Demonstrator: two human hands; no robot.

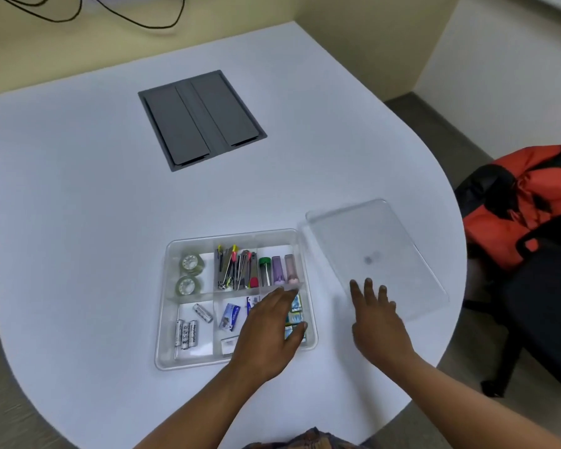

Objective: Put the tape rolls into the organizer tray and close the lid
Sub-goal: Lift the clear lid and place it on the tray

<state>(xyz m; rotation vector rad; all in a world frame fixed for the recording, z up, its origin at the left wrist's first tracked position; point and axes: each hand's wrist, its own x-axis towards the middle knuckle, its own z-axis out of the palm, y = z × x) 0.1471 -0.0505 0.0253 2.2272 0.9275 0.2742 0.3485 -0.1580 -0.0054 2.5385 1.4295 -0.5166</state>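
Tray and lid on the table

Two clear tape rolls [191, 274] sit in the clear plastic divided tray's [162, 319] back-left part; the flat clear plastic lid [379, 241] lies just right.

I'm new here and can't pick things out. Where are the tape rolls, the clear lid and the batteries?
tape rolls [191, 264]: head view, face of the farther roll.
clear lid [370, 241]: head view, its flat middle.
batteries [186, 332]: head view, middle battery's side.

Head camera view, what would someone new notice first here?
The clear organizer tray near the table's front edge stands out, with two tape rolls in its far-left compartment. Its clear lid lies flat to the right, the right hand reaching onto it, the left hand over the tray.
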